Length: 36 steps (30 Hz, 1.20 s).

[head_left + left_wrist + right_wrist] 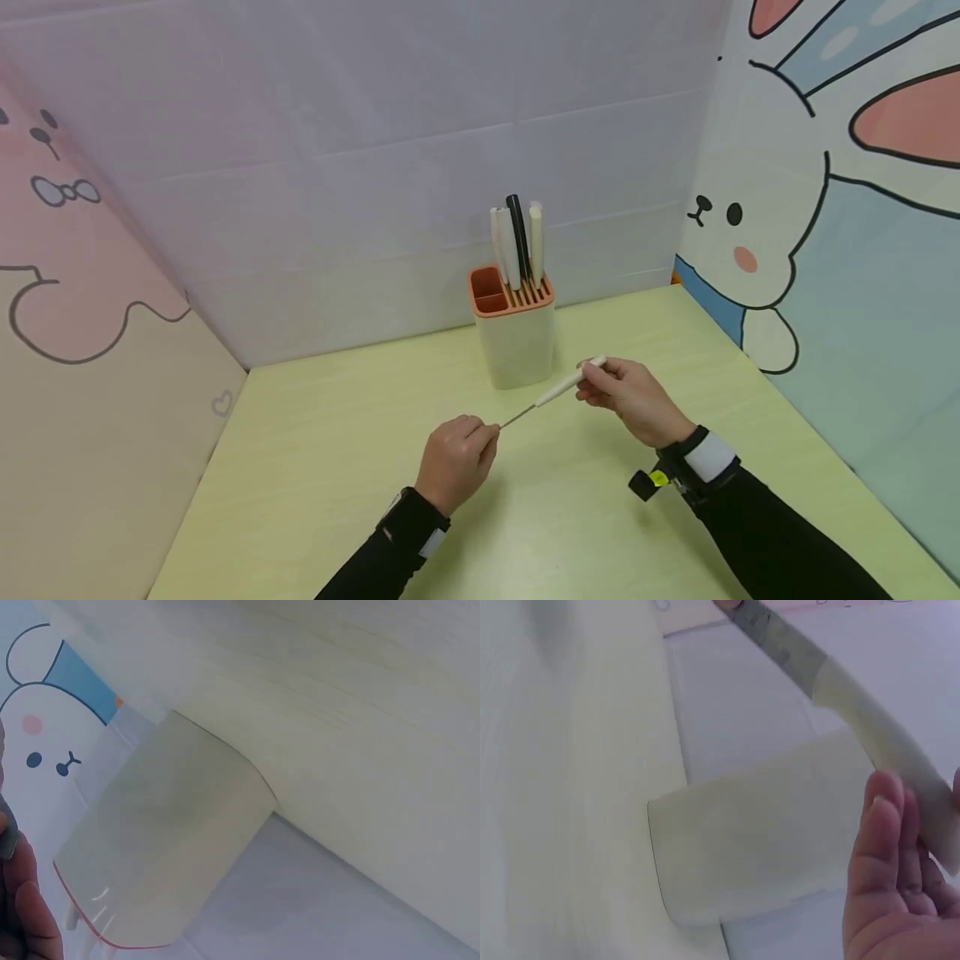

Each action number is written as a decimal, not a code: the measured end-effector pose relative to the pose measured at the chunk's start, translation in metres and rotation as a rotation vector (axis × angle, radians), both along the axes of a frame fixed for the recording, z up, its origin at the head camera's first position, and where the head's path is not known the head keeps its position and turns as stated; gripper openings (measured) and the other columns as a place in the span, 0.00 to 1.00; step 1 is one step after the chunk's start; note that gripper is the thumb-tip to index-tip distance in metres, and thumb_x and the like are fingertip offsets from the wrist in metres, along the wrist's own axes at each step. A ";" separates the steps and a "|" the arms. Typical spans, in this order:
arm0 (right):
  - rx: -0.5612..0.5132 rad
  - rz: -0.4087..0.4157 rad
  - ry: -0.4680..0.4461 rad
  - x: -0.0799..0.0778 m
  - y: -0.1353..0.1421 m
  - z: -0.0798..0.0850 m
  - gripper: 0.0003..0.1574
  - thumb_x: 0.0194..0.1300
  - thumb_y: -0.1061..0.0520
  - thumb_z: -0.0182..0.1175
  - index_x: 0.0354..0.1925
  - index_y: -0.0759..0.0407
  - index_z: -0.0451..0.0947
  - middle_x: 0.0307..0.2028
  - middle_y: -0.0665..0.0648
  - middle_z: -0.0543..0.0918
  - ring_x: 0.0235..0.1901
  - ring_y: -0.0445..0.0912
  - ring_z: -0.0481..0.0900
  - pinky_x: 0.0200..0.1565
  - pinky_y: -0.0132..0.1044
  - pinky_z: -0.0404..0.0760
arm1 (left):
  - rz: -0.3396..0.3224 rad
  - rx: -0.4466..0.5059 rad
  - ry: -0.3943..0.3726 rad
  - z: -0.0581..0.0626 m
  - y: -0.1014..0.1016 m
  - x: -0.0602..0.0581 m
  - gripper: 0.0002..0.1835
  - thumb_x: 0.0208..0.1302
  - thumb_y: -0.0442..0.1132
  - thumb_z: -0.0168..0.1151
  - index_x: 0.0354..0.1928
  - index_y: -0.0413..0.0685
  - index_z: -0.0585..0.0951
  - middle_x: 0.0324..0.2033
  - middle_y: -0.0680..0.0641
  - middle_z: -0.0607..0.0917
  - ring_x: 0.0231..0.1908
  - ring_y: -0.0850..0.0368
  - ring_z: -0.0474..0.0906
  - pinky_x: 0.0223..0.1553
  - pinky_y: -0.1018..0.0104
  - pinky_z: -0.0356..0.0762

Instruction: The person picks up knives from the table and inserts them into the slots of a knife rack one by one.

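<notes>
A knife with a cream-white handle (pixel 558 389) is held level-ish above the table between both hands. My right hand (pixel 637 402) grips the handle near its butt end, fingers curled round it. At the other end, my left hand (pixel 456 460) pinches the tip of the grey blade (pixel 784 646). In the left wrist view only some left fingers (pixel 34 911) and a bit of grey blade show at the edge. Behind the knife stands a white knife holder (pixel 516 354) with an orange slotted top.
Several knife handles, white ones and a black handle (pixel 517 233), stick up from the holder's slots; two square compartments sit at its left. The pale yellow-green table (pixel 337 467) meets a whitish back wall and cartoon-printed side walls.
</notes>
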State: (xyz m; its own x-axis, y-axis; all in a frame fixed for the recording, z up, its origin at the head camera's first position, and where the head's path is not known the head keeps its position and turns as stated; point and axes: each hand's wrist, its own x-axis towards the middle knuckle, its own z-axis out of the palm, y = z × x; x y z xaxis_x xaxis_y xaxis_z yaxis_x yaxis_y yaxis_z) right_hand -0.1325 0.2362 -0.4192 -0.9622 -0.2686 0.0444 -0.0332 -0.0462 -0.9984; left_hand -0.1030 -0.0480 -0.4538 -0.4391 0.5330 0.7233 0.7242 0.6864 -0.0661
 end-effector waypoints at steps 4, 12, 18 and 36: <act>-0.141 -0.021 -0.056 0.003 -0.014 0.005 0.31 0.65 0.47 0.54 0.57 0.68 0.67 0.44 0.58 0.76 0.43 0.44 0.79 0.47 0.35 0.78 | 0.002 -0.006 0.036 0.001 0.005 0.002 0.05 0.45 0.36 0.70 0.27 0.45 0.85 0.17 0.53 0.78 0.18 0.63 0.72 0.20 0.72 0.75; -0.136 -0.056 -0.045 0.012 -0.048 0.006 0.32 0.63 0.51 0.57 0.58 0.68 0.62 0.53 0.65 0.73 0.51 0.51 0.76 0.48 0.35 0.78 | 0.014 -0.064 0.069 0.002 0.010 0.006 0.07 0.48 0.38 0.69 0.29 0.44 0.85 0.16 0.53 0.78 0.16 0.63 0.71 0.20 0.73 0.76; -0.008 -0.121 0.010 0.015 -0.056 -0.001 0.30 0.60 0.49 0.60 0.54 0.67 0.66 0.47 0.65 0.77 0.45 0.51 0.78 0.44 0.36 0.80 | 0.025 -0.086 0.084 -0.001 0.009 0.008 0.08 0.48 0.39 0.69 0.30 0.44 0.86 0.17 0.53 0.79 0.16 0.62 0.72 0.19 0.73 0.76; 0.010 -0.212 0.108 0.005 -0.028 0.033 0.33 0.64 0.54 0.56 0.63 0.64 0.61 0.48 0.67 0.77 0.41 0.54 0.82 0.39 0.35 0.82 | 0.013 -0.066 0.058 0.022 -0.006 -0.004 0.17 0.51 0.50 0.65 0.39 0.47 0.83 0.25 0.51 0.85 0.23 0.58 0.79 0.25 0.64 0.80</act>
State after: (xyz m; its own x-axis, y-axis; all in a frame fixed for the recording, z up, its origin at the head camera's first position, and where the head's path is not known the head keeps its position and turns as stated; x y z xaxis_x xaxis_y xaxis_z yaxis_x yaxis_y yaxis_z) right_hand -0.1280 0.2081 -0.3860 -0.9870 -0.0614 0.1485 -0.1477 -0.0172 -0.9889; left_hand -0.1067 -0.0536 -0.4318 -0.4047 0.5749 0.7111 0.7085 0.6887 -0.1536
